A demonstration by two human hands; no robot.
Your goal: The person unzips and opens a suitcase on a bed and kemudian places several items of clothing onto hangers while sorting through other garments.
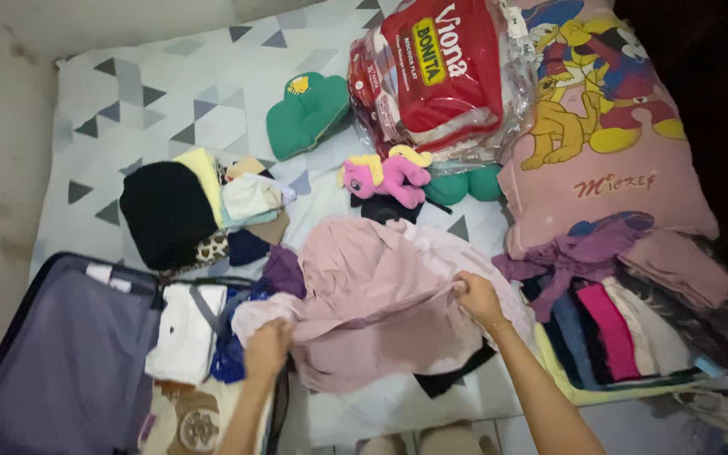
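Pink cloth (372, 295) spread on triangle-print sheet (162, 93), pinched at both edges by left hand (267, 347) and right hand (475, 297). Suitcase (61, 354) cut off at frame's lower left; dark room at right.

One loose pale pink cloth garment (372, 303) lies under the fingers of both hands. One open grey suitcase (61, 354) sits left of the fingers. Beyond them lie one pink plush pony (385, 177), one green cushion (305, 114), one plastic-wrapped red package (436, 72) and one pink cartoon-print pillow (608, 152).
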